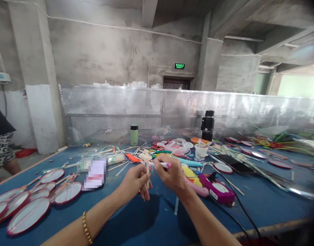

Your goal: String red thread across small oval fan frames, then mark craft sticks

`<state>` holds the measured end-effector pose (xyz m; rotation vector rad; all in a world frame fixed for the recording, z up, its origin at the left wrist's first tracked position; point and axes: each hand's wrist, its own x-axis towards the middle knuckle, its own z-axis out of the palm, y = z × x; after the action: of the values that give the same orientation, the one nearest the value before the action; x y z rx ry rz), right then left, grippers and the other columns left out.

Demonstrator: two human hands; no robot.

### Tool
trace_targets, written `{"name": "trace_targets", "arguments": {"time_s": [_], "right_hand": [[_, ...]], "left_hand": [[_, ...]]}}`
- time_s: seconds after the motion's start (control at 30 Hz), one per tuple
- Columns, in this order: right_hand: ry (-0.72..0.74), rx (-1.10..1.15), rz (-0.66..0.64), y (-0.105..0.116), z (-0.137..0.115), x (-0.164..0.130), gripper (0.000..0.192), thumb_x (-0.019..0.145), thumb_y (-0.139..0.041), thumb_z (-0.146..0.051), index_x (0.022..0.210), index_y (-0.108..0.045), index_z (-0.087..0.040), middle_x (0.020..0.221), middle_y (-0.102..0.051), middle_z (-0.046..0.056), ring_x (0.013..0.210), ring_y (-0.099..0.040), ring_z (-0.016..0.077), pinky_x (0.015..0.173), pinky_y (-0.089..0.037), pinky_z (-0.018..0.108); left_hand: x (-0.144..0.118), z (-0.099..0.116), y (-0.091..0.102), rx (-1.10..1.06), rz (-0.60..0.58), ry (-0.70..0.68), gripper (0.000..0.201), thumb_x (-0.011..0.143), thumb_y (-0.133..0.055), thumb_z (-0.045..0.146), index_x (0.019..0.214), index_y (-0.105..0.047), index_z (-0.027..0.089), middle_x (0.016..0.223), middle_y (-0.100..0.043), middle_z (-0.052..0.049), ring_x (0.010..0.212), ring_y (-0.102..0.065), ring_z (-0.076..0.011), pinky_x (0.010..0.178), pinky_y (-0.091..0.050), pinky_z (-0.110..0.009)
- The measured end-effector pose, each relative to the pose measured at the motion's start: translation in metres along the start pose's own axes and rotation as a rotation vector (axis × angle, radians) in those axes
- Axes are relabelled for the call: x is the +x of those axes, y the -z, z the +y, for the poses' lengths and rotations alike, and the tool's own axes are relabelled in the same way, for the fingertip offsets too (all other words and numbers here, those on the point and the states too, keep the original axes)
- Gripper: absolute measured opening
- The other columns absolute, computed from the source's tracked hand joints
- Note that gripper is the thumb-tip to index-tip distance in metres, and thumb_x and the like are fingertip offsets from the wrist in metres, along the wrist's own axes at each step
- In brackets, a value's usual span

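Broadly, we look across a wide blue desk (152,218) backed by a long perforated metal screen (172,112), with bare concrete walls behind it and a green exit sign (179,66) above a dark doorway. At the far left edge we see part of another person (2,143) in dark clothing and patterned shorts, standing beside the desk.

On the near left of the desk lies a cluster of oval fans (31,205) with red rims and pale faces, overlapping one another. The right half of the desk carries more round red-rimmed pieces and a scatter of thin sticks. A black bottle (208,125) stands upright near the screen, and a green flask (134,135) stands upright further left. A white cup (200,151) sits just in front of the black bottle. Near our right wrist lies a magenta tool (218,192) with a black cable running off toward the near edge.

Over the middle of the desk our two hands meet. Our left hand (135,181) is curled closed around a thin pale stick (147,171), which it holds upright; a gold bracelet (87,228) sits on that forearm. Our right hand (171,174) is pinched closed on a white pen-like piece with a pink tip (164,165), held roughly level, its left end touching the stick just above the left hand's fingers.
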<state>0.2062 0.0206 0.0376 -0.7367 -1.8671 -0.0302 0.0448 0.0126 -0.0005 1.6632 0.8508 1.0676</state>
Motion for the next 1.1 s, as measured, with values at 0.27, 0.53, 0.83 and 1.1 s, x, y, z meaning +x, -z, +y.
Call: {"name": "trace_targets", "arguments": {"time_s": [0.27, 0.53, 0.83, 1.1], "right_hand": [[0.016, 0.001, 0.014, -0.0019, 0.001, -0.001, 0.028, 0.086, -0.048, -0.02, 0.06, -0.041, -0.019, 0.054, -0.042, -0.005, 0.05, -0.034, 0.0082, 0.051, -0.026, 0.023], [0.032, 0.008, 0.007, -0.0013, 0.0001, -0.0006, 0.028, 0.087, -0.048, -0.02, 0.06, -0.042, -0.018, 0.054, -0.043, -0.005, 0.051, -0.035, 0.0081, 0.052, -0.027, 0.023], [0.022, 0.017, 0.01, -0.0009, -0.001, 0.0002, 0.028, 0.087, -0.047, -0.02, 0.059, -0.04, -0.019, 0.054, -0.041, -0.005, 0.05, -0.033, 0.0083, 0.051, -0.026, 0.023], [0.04, 0.03, 0.029, -0.0019, -0.0003, -0.0006, 0.028, 0.086, -0.047, -0.019, 0.059, -0.041, -0.019, 0.053, -0.041, -0.005, 0.05, -0.034, 0.0081, 0.051, -0.026, 0.023]], "left_hand": [[0.001, -0.0018, 0.0005, 0.006, -0.003, -0.001, 0.034, 0.087, -0.054, 0.05, 0.076, -0.045, 0.019, 0.05, -0.064, -0.002, 0.037, -0.062, -0.0155, 0.037, -0.042, -0.02], [0.0002, -0.0006, 0.0001, 0.01, -0.003, 0.01, 0.036, 0.086, -0.055, 0.052, 0.075, -0.046, 0.019, 0.049, -0.063, -0.001, 0.037, -0.061, -0.0156, 0.037, -0.042, -0.02], [0.0012, -0.0004, 0.001, 0.01, -0.008, -0.007, 0.032, 0.088, -0.053, 0.048, 0.075, -0.045, 0.019, 0.049, -0.064, -0.001, 0.035, -0.06, -0.0142, 0.037, -0.041, -0.02], [0.0008, -0.0005, 0.0001, -0.003, -0.001, 0.007, 0.034, 0.086, -0.054, 0.05, 0.075, -0.045, 0.019, 0.05, -0.064, -0.001, 0.037, -0.062, -0.0154, 0.037, -0.042, -0.02]]}}
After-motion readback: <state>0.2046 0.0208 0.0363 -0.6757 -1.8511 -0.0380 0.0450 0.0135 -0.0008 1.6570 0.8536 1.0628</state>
